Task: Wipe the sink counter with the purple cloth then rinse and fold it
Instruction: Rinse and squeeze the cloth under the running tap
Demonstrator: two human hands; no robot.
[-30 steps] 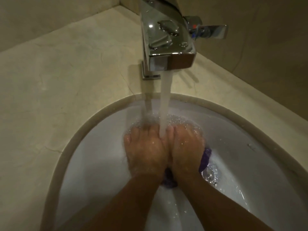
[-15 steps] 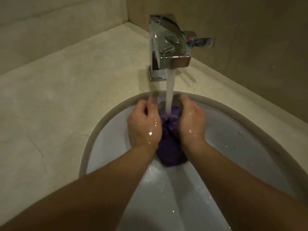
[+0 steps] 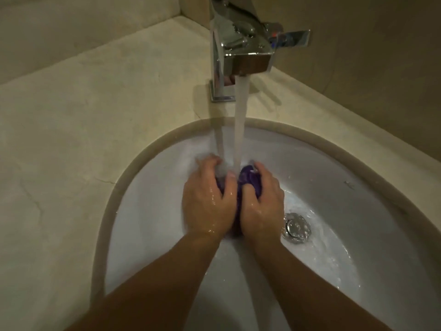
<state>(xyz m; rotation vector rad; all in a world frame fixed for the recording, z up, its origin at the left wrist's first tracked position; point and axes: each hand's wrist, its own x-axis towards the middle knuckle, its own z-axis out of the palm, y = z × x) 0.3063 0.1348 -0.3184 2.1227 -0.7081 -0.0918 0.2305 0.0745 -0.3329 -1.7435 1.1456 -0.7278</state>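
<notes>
Beige, faintly veined stone forms the bench (image 3: 95, 111), which meets dim tan walls at the far corner. Set into it is an oval white ceramic sink basin (image 3: 148, 211) with a rounded stone rim. A square chrome tap (image 3: 241, 48) stands on the bench behind the basin, its flat lever handle pointing to the right, and a steady stream of water (image 3: 240, 125) falls from its spout into the basin. A round chrome drain (image 3: 296, 226) sits at the basin floor, to the right of the hands, with water pooling and running around it.

Both bare forearms reach in from the lower edge. The left hand (image 3: 205, 201) and the right hand (image 3: 262, 201) are pressed close together, side by side, over the basin, each with fingers curled around a bunched, wet purple cloth (image 3: 249, 179). The cloth is squeezed between them, showing only at the fingertips and in the narrow gap between the palms. The stream lands right at the top of the bundle, where the fingertips meet. Both hands glisten with water.
</notes>
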